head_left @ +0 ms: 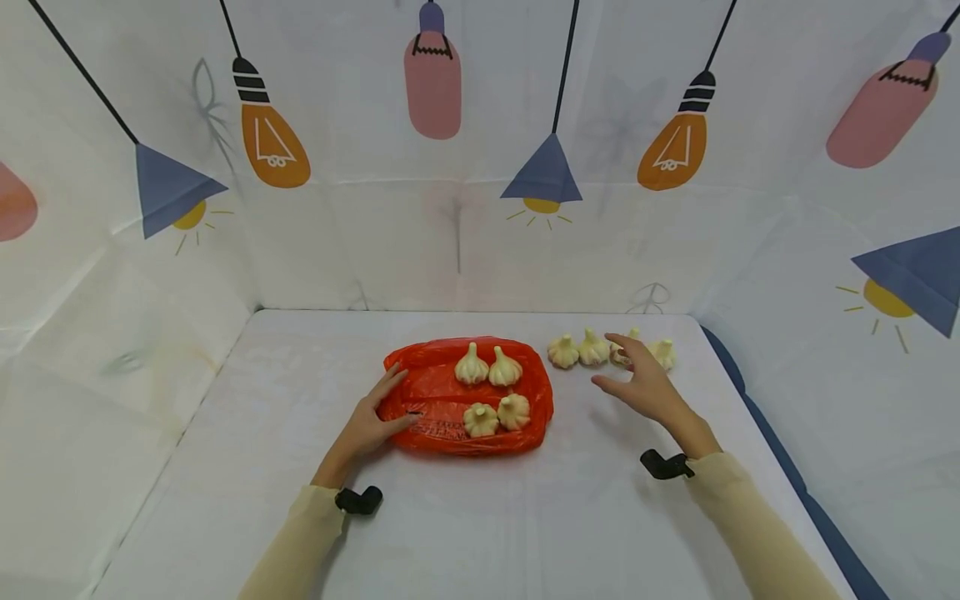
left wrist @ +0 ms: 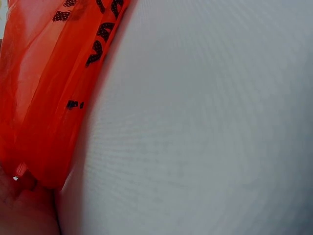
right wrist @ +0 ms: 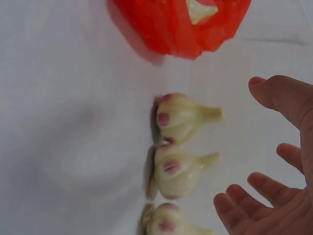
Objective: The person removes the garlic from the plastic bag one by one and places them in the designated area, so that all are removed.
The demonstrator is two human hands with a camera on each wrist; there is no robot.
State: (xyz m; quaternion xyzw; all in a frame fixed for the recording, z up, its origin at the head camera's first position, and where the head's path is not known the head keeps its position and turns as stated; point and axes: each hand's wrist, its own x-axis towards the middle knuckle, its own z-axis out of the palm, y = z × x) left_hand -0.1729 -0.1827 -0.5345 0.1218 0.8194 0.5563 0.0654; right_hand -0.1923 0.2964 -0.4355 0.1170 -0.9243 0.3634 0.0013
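Observation:
A red plastic bag [head_left: 429, 383] lies spread with raised, crumpled edges near the middle of the table. Two garlic bulbs [head_left: 472, 365] stand in its back part and two more garlic bulbs [head_left: 481, 420] sit nearer the front. My left hand [head_left: 367, 427] rests against the bag's left edge, thumb and fingers spread apart. Right of the bag, several garlic bulbs [head_left: 563, 352] form a row. Over the right part of that row hovers my right hand [head_left: 651, 390], partly covering it, with nothing held. In the right wrist view its fingers [right wrist: 264, 188] are spread beside the purple-marked bulbs.
A white cloth covers the table [head_left: 247, 458]. Behind it hangs a pale curtain [head_left: 360, 242] printed with lamps and bulbs. Dark blue material [head_left: 776, 450] runs along the table's right edge. Each wrist wears a small black camera [head_left: 360, 500].

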